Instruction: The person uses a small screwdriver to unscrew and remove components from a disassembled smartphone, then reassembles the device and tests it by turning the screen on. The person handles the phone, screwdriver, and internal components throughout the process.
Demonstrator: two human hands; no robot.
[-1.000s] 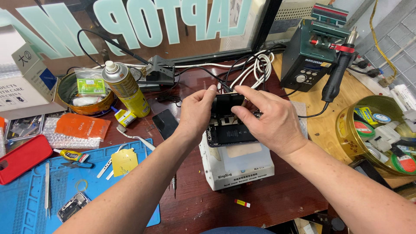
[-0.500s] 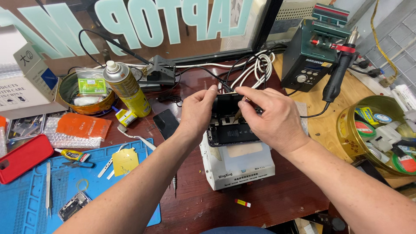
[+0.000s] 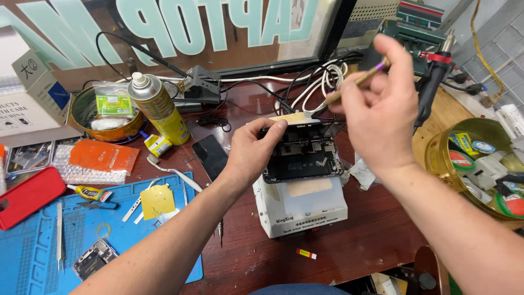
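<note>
The right hand (image 3: 382, 104) has lifted away from the opened phone (image 3: 303, 155), its grip closed on a thin tool (image 3: 349, 84). Below it, the left hand (image 3: 254, 153) grips the phone's edge, steadying it on a white box (image 3: 300, 210).

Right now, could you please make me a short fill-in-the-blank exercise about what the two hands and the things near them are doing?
1. The left hand steadies the opened ____ on the white machine.
2. The right hand holds a thin tool raised ____ the phone.
3. The yellow spray can stands on the person's ____ side.
4. The tweezers lie on the ____ mat.

Missing words: phone; above; left; blue
</note>
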